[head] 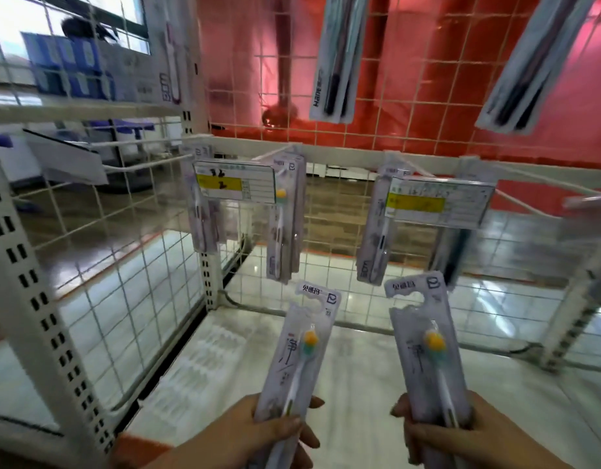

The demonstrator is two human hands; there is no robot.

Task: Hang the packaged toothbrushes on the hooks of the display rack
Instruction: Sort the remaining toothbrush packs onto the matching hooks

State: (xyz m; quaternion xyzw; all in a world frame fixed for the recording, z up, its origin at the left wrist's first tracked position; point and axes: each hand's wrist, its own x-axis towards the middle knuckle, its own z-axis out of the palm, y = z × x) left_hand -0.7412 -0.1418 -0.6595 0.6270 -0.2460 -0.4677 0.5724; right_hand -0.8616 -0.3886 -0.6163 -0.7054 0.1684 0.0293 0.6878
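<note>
Currently, left hand (238, 434): lower centre, fingers curled round left toothbrush pack (299, 353), upright.
Right hand (461, 438): lower right, gripping right toothbrush pack (427, 346).
Hooks (275, 152): mid-frame above, already bearing hung packs (285, 218).

Glossy clear plastic toothbrush packs (294, 360), white coated wire grid (360, 272), shiny floor tiles (370, 384).
</note>
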